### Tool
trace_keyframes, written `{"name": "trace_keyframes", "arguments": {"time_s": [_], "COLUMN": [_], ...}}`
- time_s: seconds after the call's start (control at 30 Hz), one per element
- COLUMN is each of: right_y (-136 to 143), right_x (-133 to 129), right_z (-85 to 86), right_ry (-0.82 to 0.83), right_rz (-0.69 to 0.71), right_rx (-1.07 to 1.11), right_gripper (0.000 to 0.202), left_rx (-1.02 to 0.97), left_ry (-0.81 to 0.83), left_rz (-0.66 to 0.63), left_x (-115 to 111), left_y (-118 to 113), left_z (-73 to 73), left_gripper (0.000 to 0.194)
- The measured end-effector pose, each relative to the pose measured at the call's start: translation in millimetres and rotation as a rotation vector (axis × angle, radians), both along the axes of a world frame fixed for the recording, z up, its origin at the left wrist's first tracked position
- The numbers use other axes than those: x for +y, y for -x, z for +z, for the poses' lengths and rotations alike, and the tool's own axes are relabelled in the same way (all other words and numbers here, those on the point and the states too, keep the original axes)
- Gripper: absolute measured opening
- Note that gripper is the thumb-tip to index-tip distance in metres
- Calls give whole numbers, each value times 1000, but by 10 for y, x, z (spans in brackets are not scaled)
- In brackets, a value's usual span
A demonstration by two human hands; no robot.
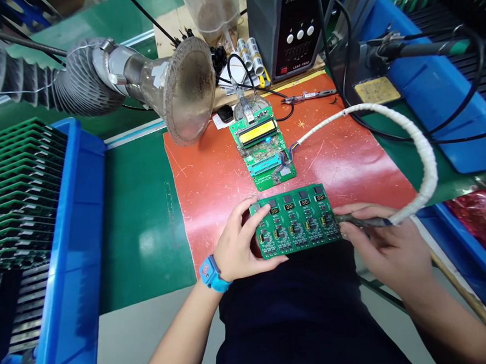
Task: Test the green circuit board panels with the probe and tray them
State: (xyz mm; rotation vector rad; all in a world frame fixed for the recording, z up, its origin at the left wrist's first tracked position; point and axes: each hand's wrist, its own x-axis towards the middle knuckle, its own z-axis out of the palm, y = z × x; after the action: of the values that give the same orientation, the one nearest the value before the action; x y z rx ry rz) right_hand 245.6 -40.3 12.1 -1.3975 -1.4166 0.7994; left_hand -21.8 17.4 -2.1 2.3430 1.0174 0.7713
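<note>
My left hand point(244, 239) grips the left end of a green circuit board panel point(297, 221), fingers on its top edge and thumb along the bottom. The panel carries a row of small two-digit displays with chips below them. In my right hand point(389, 241) is a dark pen-like probe point(364, 220), its tip at the panel's right edge. A white wrapped cable point(424, 154) loops from the probe to a programmer board point(263, 148) with a lit yellow screen and a teal socket, lying just beyond the panel.
A fume extraction funnel point(190, 92) on a ribbed hose hangs at upper left. A blue bin point(70, 214) of upright boards stands left; another blue bin point(440, 120) is on the right. A soldering station point(293, 30) sits behind the red mat point(210, 189), with tweezers point(309, 96) nearby.
</note>
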Motion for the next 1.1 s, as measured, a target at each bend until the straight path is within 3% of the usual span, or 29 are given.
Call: {"name": "trace_keyframes", "arguments": {"time_s": [1.1], "right_y": [29], "right_x": [33], "right_z": [-3], "right_ry": [-64], "right_rz": [-9], "right_rx": [32], "right_gripper": [27], "left_rx": [-50], "left_ry": [-48], "left_rz": [-8], "left_x": [21], "left_y": [-7], "left_z": [-33], "left_gripper": [97]}}
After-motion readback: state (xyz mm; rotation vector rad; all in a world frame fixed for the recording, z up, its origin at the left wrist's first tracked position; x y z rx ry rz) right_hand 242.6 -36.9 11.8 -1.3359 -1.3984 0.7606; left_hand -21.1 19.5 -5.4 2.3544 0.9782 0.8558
